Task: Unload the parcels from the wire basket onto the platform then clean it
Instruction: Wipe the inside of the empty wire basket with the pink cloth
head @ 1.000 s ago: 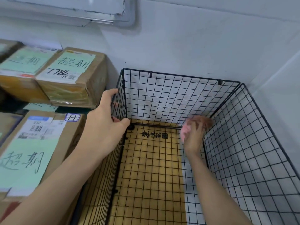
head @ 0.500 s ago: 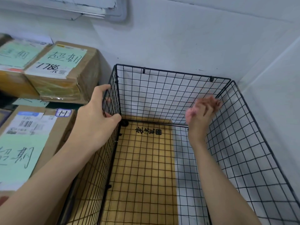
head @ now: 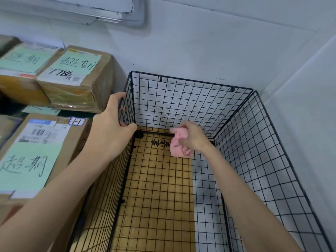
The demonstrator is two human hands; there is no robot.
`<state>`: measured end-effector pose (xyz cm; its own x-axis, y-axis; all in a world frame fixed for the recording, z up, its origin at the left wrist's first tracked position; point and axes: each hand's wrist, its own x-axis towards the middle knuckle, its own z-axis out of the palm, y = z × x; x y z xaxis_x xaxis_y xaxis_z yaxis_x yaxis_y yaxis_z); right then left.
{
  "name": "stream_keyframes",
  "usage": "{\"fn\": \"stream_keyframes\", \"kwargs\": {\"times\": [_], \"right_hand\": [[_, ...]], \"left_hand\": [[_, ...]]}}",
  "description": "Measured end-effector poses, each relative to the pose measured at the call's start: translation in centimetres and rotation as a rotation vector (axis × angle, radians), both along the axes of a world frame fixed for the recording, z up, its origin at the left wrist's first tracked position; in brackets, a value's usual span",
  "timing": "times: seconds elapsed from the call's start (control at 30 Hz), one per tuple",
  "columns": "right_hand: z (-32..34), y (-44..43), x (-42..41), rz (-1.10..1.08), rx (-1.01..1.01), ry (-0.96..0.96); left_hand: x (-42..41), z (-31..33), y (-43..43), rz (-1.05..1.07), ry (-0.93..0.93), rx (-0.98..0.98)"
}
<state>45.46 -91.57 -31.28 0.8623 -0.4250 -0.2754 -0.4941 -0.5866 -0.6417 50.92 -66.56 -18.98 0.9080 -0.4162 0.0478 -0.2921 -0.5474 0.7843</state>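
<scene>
A black wire basket point(head: 190, 82) stands in the wall corner with no parcels inside; its mesh floor lies over a yellow mat with black characters. My left hand point(head: 111, 128) grips the top rim of the basket's left wall near the far corner. Inside the basket, my right hand point(head: 190, 139) holds a crumpled pink cloth point(head: 179, 145) against the lower part of the back wall. Cardboard parcels with pale green labels sit to the left: one near me point(head: 36, 157) and another behind it point(head: 76, 79).
White walls close in behind and to the right of the basket. A further parcel point(head: 20, 70) lies at the far left. A grey conduit point(head: 134, 17) runs along the wall above. A pale strip of floor point(head: 205, 206) shows under the basket's right side.
My right hand with the pink cloth went up toward the back right corner, then came back down and left along the back wall. My left hand stays on the left rim.
</scene>
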Motion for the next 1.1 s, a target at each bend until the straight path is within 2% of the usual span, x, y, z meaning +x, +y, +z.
{"fn": "stream_keyframes", "kwargs": {"times": [0.1,0.17,0.3,0.4,0.5,0.73,0.87,1.0,1.1], "right_hand": [[0.6,1.1,0.1,0.166,0.236,0.083],[-1.4,2.3,-0.3,0.182,0.18,0.097],[-6.2,5.7,-2.3,0.017,0.056,-0.108],[-8.4,7.1,-3.6,0.025,-0.083,-0.23],[-8.9,7.0,-3.8,-0.019,-0.188,-0.263],[-8.6,7.3,-5.1,0.221,-0.244,-0.276],[-10.1,8.0,-6.1,0.329,-0.523,-0.178],[-10.2,7.2,-5.2,0.252,-0.504,-0.052],[-10.7,6.5,-4.9,0.287,-0.512,0.006]], "left_hand": [[-0.1,0.1,0.0,0.0,-0.02,0.009],[-0.1,0.0,0.0,-0.003,-0.031,0.008],[-0.1,0.1,-0.1,-0.008,-0.03,-0.006],[0.0,0.0,-0.1,-0.008,-0.035,-0.011],[0.1,-0.2,0.0,-0.009,-0.042,-0.008],[0.1,-0.3,0.0,-0.013,-0.035,-0.028],[0.1,-0.4,-0.1,-0.017,-0.042,-0.034],[0.1,-0.5,-0.1,-0.011,-0.049,-0.031],[0.2,-0.5,0.0,-0.013,-0.048,-0.032]]}}
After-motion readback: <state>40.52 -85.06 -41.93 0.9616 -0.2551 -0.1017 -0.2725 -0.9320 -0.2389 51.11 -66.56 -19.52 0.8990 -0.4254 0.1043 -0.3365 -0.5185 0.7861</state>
